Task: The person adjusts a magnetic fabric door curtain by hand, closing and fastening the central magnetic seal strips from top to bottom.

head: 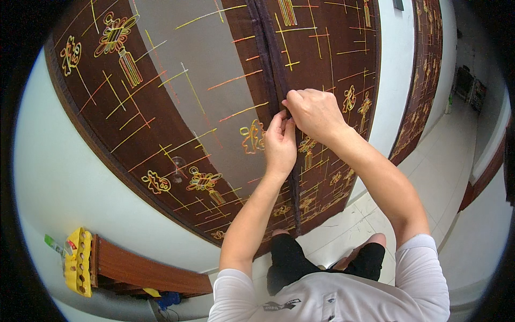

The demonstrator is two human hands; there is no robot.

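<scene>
A dark brown door curtain (189, 133) hangs before me, embroidered with yellow and orange lines, knot and tassel figures. A greyish see-through band (201, 80) runs down its left panel. Plain dark edge strips (271, 52) meet along the middle seam. At this seam my left hand (281, 149) pinches the dark edging between bent fingers and thumb. Just above and to the right, my right hand (316, 110) is closed on the same edging, its knuckles towards me. The fingertips of both hands nearly touch, and the bit of fabric between them is mostly hidden.
A wooden shelf (149, 261) with a yellow holed holder (78, 261) on its end stands at lower left. White wall flanks the curtain. Another embroidered curtain (422, 76) hangs farther right, beside a tiled passage floor (438, 161). My legs are close to the curtain's lower part.
</scene>
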